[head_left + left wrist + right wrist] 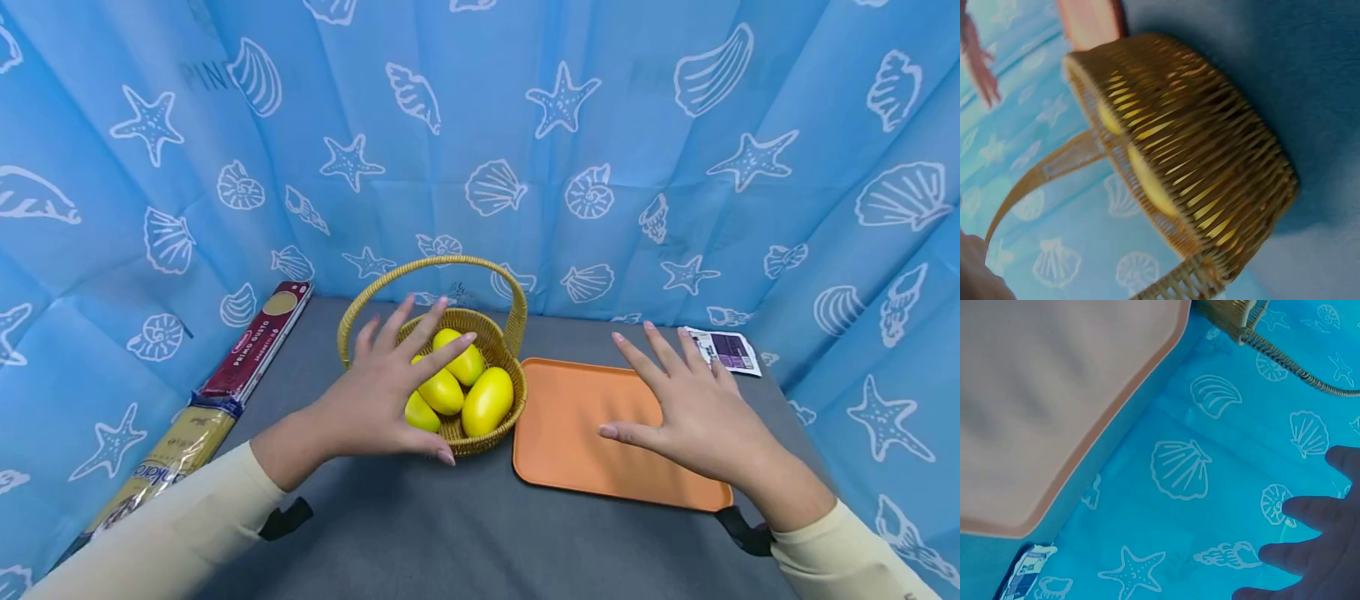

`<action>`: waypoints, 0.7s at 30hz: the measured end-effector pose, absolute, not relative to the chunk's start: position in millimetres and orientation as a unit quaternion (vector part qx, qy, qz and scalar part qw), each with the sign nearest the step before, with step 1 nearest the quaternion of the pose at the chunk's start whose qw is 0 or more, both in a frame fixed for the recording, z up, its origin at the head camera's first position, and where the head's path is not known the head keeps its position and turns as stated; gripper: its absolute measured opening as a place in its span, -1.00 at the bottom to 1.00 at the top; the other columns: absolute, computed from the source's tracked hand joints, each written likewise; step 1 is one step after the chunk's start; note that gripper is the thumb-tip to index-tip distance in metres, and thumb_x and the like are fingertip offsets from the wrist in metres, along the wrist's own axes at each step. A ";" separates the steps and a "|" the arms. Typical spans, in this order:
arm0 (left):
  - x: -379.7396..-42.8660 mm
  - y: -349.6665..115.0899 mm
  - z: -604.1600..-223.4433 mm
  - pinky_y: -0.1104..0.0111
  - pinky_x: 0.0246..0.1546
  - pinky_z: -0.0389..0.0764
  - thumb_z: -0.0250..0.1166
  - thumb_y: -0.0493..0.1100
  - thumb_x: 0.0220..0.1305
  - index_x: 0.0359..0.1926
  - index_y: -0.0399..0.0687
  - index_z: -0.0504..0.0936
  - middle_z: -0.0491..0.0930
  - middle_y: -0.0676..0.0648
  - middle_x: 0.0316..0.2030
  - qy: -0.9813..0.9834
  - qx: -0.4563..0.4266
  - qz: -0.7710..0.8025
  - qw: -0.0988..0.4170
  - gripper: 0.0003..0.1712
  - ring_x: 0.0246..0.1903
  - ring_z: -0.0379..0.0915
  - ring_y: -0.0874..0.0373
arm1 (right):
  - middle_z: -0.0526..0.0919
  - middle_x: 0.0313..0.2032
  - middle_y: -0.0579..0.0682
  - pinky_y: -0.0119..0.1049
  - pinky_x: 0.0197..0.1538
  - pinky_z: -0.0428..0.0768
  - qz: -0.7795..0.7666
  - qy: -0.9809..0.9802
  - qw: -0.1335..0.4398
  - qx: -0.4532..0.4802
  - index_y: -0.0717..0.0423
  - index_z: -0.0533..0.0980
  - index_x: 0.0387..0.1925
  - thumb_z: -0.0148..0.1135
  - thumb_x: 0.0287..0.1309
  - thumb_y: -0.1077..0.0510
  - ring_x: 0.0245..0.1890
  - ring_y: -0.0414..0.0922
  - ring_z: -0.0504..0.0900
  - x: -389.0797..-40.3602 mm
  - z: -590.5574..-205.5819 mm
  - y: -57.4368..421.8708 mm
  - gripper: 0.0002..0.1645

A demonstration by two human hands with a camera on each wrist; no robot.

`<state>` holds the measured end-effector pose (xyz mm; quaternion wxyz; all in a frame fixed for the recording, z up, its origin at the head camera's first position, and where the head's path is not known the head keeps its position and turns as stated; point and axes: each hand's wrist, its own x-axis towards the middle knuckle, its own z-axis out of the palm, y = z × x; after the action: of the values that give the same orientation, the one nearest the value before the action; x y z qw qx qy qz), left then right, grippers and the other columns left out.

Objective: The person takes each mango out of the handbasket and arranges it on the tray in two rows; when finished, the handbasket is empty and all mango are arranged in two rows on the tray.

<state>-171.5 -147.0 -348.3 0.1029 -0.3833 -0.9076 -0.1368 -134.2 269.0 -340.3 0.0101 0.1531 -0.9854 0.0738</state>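
Observation:
A wicker basket (480,446) with a tall arched handle stands mid-table and holds several yellow mangoes (487,402). My left hand (375,387), fingers spread, hovers over the basket's left side and hides part of it. In the left wrist view the woven wall (1204,137) fills the middle, with yellow showing through the gaps. To the right of the basket lies an orange tray (570,425) with nothing on it. My right hand (693,417) is spread above the tray's right part, holding nothing; its fingers (1316,512) show at the right wrist view's edge.
Along the left edge lie a dark red spaghetti pack (255,346) and a clear-and-gold pasta bag (165,458). A small white and purple packet (731,352) lies at the back right, behind the right hand. A blue shell-print curtain (555,167) encloses the grey table (420,533).

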 end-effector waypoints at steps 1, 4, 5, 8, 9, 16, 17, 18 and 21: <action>-170.6 -149.5 -345.8 -0.54 0.37 -0.27 0.15 0.87 -0.02 0.79 0.45 -0.04 -0.50 0.05 0.75 -0.899 -0.393 -0.154 0.119 0.44 0.67 -0.64 -0.23 | -0.16 0.73 0.23 0.72 0.32 -0.09 0.079 -0.985 0.013 0.156 -0.27 -0.11 0.80 0.23 0.18 -0.73 0.60 0.57 -0.21 -134.1 -340.0 268.4 0.41; -167.5 -157.0 -338.1 -0.51 0.38 -0.28 0.06 0.86 0.07 0.79 0.43 -0.03 -0.38 -0.04 0.76 -0.863 -0.423 -0.217 0.168 0.37 0.68 -0.54 -0.27 | -0.13 0.73 0.22 0.69 0.34 -0.06 0.091 -0.982 0.026 0.164 -0.25 -0.09 0.80 0.28 0.19 -0.70 0.61 0.54 -0.17 -134.2 -339.7 266.1 0.40; -166.4 -159.3 -336.2 -0.49 0.39 -0.27 0.03 0.85 0.10 0.79 0.43 -0.03 -0.33 -0.07 0.76 -0.850 -0.431 -0.242 0.185 0.35 0.68 -0.51 -0.28 | -0.12 0.73 0.22 0.69 0.34 -0.06 0.098 -0.981 0.030 0.166 -0.25 -0.09 0.80 0.31 0.19 -0.67 0.61 0.53 -0.16 -134.3 -339.3 265.0 0.40; -164.3 -165.9 -332.6 -0.48 0.38 -0.26 0.04 0.81 0.19 0.78 0.39 0.01 -0.20 -0.18 0.75 -0.800 -0.449 -0.322 0.236 0.28 0.66 -0.41 -0.33 | -0.08 0.72 0.22 0.69 0.34 -0.05 0.118 -0.976 0.042 0.177 -0.24 -0.06 0.80 0.37 0.21 -0.61 0.62 0.50 -0.11 -134.8 -338.5 260.8 0.38; -164.3 -168.2 -332.2 -0.48 0.38 -0.27 0.04 0.79 0.21 0.78 0.38 0.01 -0.17 -0.20 0.74 -0.784 -0.450 -0.346 0.251 0.27 0.66 -0.39 -0.34 | -0.06 0.72 0.22 0.69 0.34 -0.05 0.126 -0.974 0.046 0.182 -0.23 -0.06 0.80 0.39 0.21 -0.58 0.62 0.49 -0.10 -135.0 -338.5 259.0 0.38; -180.2 -187.2 -343.4 -0.24 0.54 -0.30 0.17 0.66 0.32 0.77 0.16 0.08 -0.05 -0.28 0.71 -0.701 -0.414 -0.502 0.292 0.23 0.65 -0.25 -0.35 | 0.01 0.72 0.12 0.71 0.29 0.07 0.188 -0.956 0.061 0.216 -0.20 -0.01 0.79 0.44 0.26 -0.48 0.62 0.42 0.03 -136.0 -350.1 242.2 0.31; -184.0 -190.7 -349.0 -0.19 0.56 -0.32 0.20 0.62 0.33 0.77 0.12 0.07 -0.05 -0.27 0.72 -0.687 -0.408 -0.532 0.280 0.23 0.66 -0.26 -0.31 | 0.02 0.72 0.11 0.70 0.29 0.10 0.198 -0.953 0.061 0.221 -0.21 0.00 0.79 0.44 0.27 -0.46 0.61 0.41 0.04 -136.2 -353.0 239.4 0.29; -187.9 -194.4 -355.8 -0.16 0.57 -0.32 0.23 0.59 0.34 0.77 0.08 0.05 -0.06 -0.26 0.72 -0.675 -0.399 -0.560 0.267 0.23 0.67 -0.28 -0.28 | 0.04 0.71 0.11 0.69 0.29 0.11 0.207 -0.950 0.061 0.227 -0.21 0.00 0.79 0.44 0.28 -0.44 0.61 0.40 0.06 -136.6 -355.7 236.5 0.28; -198.7 -205.4 -381.7 -0.09 0.56 -0.37 0.29 0.52 0.38 0.78 0.05 -0.04 -0.09 -0.23 0.73 -0.649 -0.361 -0.634 0.215 0.25 0.69 -0.33 -0.17 | 0.06 0.71 0.08 0.66 0.31 0.15 0.233 -0.940 0.055 0.244 -0.25 0.00 0.79 0.43 0.31 -0.42 0.61 0.36 0.10 -138.2 -363.1 228.3 0.25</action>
<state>-198.7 -205.4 -381.7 0.2154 -0.3610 -0.6494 -0.6337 -138.2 228.3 -363.1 0.0551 0.2439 -0.9399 0.2325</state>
